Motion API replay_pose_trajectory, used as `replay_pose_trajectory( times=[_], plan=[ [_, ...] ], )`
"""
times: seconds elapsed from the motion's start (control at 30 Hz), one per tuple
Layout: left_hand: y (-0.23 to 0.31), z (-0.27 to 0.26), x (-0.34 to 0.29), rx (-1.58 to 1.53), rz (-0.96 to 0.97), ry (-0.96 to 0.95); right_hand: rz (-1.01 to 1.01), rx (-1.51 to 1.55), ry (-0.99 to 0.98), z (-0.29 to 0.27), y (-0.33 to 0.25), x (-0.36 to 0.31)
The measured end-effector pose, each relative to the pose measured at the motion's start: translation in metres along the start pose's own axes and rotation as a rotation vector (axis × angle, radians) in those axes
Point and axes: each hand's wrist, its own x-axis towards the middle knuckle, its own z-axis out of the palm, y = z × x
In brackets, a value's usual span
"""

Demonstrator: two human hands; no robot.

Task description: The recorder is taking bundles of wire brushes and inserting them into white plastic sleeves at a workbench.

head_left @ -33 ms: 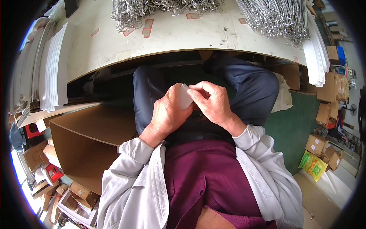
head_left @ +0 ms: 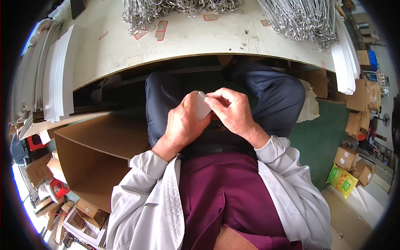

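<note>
Small, flat, pale grey piece (head_left: 202, 108) in both hands, work apparently under way

The piece is held above the person's lap, in front of the body. The left hand (head_left: 185, 123) is wrapped around its left side and lower end, nearly closed. The right hand (head_left: 233, 112) has its thumb and curled fingers drawn together at the upper right edge, seemingly pinching it; the exact contact is partly hidden.

What is done so far is that the piece is gripped by both hands; handling seems unfinished, since neither grip has let go. Whether anything on the piece itself is complete cannot be told, and setting it down is not yet done.

Around the hands are dark navy trousers (head_left: 277, 89), with a large, open brown cardboard box (head_left: 112, 131) to the left. Beyond lies the off-white worktop (head_left: 200, 43), bearing bundles of silvery, loop-ended metal wires (head_left: 298, 23). Stacked long white strips (head_left: 60, 75) stand out at its left end.
</note>
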Motion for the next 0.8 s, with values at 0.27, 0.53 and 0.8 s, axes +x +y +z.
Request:
replay_pose_trajectory(
  times=[0.27, 0.53, 0.8],
  plan=[
    [0.001, 0.004, -0.001, 0.000, 0.060, 0.075, 0.147, 0.224, 0.020, 0.004, 0.005, 0.005],
    [-0.003, 0.006, 0.002, -0.004, 0.124, 0.119, 0.211, 0.234, 0.049, -0.005, 0.007, 0.007],
    [0.000, 0.007, -0.001, 0.003, 0.127, 0.111, 0.280, 0.303, 0.089, -0.006, 0.001, 0.008]
  ],
)
